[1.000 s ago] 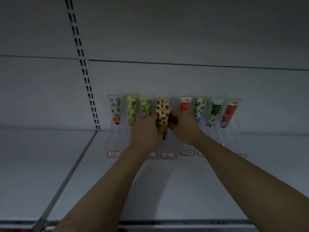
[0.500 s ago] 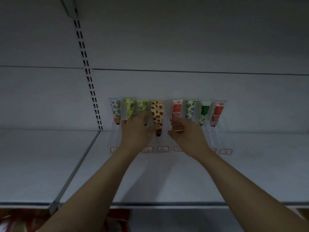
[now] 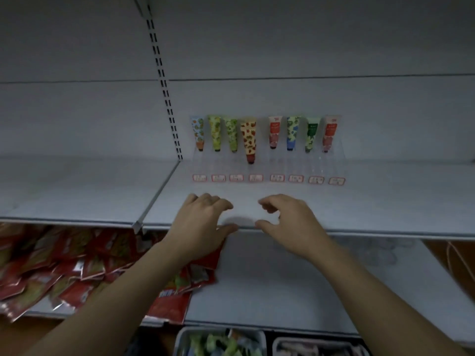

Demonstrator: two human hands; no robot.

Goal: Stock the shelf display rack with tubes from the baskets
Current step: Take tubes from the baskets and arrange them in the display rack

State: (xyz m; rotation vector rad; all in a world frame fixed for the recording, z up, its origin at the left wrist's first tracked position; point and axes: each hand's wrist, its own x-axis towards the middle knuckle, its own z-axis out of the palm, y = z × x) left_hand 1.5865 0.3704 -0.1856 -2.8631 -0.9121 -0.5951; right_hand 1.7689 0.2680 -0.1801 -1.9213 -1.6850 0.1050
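Note:
A clear stepped display rack (image 3: 267, 163) stands at the back of the upper white shelf (image 3: 385, 201), with several patterned tubes upright in its back row. The yellow strawberry-print tube (image 3: 248, 140) sits one step lower than the others. My left hand (image 3: 200, 224) and my right hand (image 3: 288, 222) hover over the shelf's front edge, well short of the rack, fingers loosely curled and holding nothing. Two baskets show at the bottom edge: the left basket (image 3: 180, 340) holds green and blue tubes, the right basket (image 3: 279, 343) holds paler ones.
A slotted upright (image 3: 164, 86) divides the back wall left of the rack. Red snack packets (image 3: 64, 263) lie heaped on the lower shelf at left. Small red-framed price labels (image 3: 277, 178) line the rack's front. An orange cable (image 3: 460, 258) shows at the right.
Both hands have let go of the strawberry tube and drawn back from the rack to the shelf's front edge. The view has dropped, bringing the lower shelf and baskets into sight.

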